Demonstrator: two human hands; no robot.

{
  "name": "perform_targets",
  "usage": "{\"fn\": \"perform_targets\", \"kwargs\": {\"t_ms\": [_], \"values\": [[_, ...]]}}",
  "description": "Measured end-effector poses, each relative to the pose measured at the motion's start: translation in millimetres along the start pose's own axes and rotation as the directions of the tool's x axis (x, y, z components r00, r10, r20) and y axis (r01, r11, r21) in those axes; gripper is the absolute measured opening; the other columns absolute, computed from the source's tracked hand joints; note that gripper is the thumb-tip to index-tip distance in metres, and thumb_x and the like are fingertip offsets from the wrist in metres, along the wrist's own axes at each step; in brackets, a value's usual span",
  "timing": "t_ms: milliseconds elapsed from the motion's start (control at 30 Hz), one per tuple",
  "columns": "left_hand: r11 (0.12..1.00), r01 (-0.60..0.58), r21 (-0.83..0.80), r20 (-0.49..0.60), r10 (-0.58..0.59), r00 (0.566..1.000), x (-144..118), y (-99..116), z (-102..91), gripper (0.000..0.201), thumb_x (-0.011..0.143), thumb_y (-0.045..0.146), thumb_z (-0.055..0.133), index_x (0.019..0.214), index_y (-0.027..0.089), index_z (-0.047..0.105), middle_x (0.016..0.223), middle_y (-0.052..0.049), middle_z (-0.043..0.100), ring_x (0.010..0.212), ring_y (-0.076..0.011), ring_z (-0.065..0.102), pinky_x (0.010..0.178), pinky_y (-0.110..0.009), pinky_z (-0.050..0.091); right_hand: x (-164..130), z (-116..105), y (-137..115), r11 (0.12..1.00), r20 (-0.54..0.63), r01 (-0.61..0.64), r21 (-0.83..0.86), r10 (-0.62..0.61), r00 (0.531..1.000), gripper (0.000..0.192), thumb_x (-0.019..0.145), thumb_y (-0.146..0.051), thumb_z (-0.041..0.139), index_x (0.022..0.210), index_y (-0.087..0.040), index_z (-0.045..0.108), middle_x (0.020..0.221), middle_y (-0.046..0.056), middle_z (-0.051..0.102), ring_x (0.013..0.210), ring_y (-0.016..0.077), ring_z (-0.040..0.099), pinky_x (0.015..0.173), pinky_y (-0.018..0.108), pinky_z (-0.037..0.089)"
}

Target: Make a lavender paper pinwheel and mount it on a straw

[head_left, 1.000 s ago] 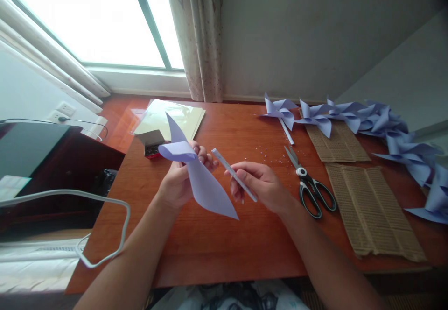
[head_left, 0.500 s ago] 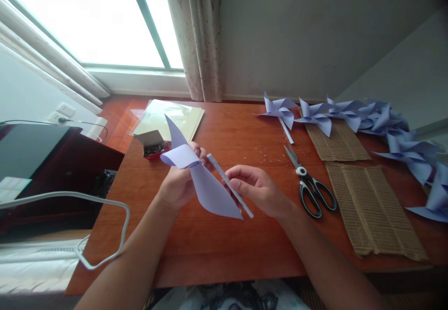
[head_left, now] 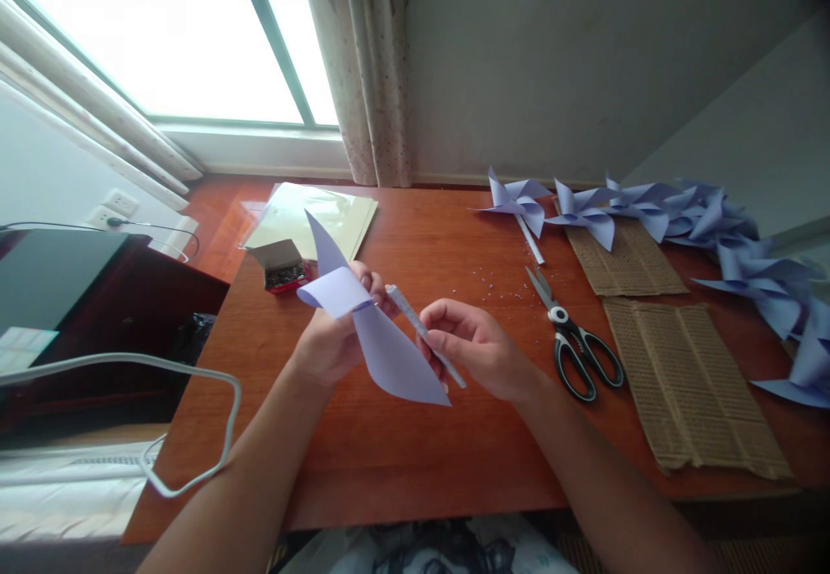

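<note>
My left hand [head_left: 330, 345] pinches a folded lilac paper pinwheel [head_left: 382, 349] at its middle, over the wooden table [head_left: 402, 444]. One blade points up and back, one loops to the left, and a large one hangs toward me. My right hand [head_left: 483, 349] grips a thin white paper stick [head_left: 424, 334], held slanted. The stick's upper end is close to the fingertips of my left hand, at the pinwheel's centre.
Scissors [head_left: 571, 341] lie to the right beside two corrugated cardboard sheets [head_left: 697, 384]. Several finished lilac pinwheels [head_left: 648, 207] line the back right. A small open box of pins [head_left: 282, 267] and a plastic sleeve of paper [head_left: 317, 215] sit back left. A white cable [head_left: 194, 418] loops off the left edge.
My right hand has brought the stick leftward, from clear of the paper to right beside the pinwheel's centre. My left hand has stayed nearly still.
</note>
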State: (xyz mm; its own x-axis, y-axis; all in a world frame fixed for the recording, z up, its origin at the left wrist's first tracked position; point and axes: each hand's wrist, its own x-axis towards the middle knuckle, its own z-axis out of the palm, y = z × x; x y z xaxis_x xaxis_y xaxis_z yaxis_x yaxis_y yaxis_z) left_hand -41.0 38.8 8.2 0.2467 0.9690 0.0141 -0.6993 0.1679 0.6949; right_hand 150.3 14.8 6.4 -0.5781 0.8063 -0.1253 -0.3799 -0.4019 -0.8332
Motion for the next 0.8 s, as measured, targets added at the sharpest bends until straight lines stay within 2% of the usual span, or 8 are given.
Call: {"fn": "perform_targets", "kwargs": {"t_ms": [333, 533, 800], "values": [[1.000, 0.003, 0.030, -0.030, -0.002, 1.000, 0.8, 0.5, 1.4, 0.042, 0.063, 0.022, 0.092, 0.076, 0.020, 0.053, 0.066, 0.006, 0.051, 0.058, -0.0082, 0.047, 0.064, -0.023, 0.049, -0.1, 1.7, -1.7, 0.999, 0.005, -0.017, -0.052, 0.017, 1.000, 0.033, 0.089, -0.048, 0.073, 0.094, -0.017, 0.060, 0.070, -0.002, 0.068, 0.052, 0.0100, 0.061, 0.048, 0.021, 0.051], [0.999, 0.031, 0.010, -0.041, -0.031, 0.999, 2.4, 2.0, 6.7, 0.048, 0.059, 0.024, 0.095, 0.072, 0.020, 0.049, 0.064, 0.007, 0.051, 0.060, -0.0095, 0.053, 0.068, -0.025, 0.053, 0.3, 2.6, -2.6, 0.993, -0.012, 0.002, -0.115, -0.004, 1.000, 0.033, 0.088, -0.048, 0.074, 0.093, -0.018, 0.061, 0.072, -0.002, 0.068, 0.057, 0.0112, 0.062, 0.052, 0.023, 0.053], [1.000, 0.014, 0.014, -0.029, -0.014, 0.999, 1.4, -0.6, -0.8, 0.047, 0.061, 0.023, 0.094, 0.077, 0.021, 0.050, 0.068, 0.006, 0.052, 0.067, -0.0118, 0.058, 0.069, -0.025, 0.052, 0.1, 3.0, -4.1, 0.988, -0.005, 0.024, -0.152, -0.025, 1.000, 0.031, 0.089, -0.047, 0.073, 0.094, -0.019, 0.061, 0.073, -0.002, 0.066, 0.061, 0.0114, 0.062, 0.054, 0.023, 0.053]]}}
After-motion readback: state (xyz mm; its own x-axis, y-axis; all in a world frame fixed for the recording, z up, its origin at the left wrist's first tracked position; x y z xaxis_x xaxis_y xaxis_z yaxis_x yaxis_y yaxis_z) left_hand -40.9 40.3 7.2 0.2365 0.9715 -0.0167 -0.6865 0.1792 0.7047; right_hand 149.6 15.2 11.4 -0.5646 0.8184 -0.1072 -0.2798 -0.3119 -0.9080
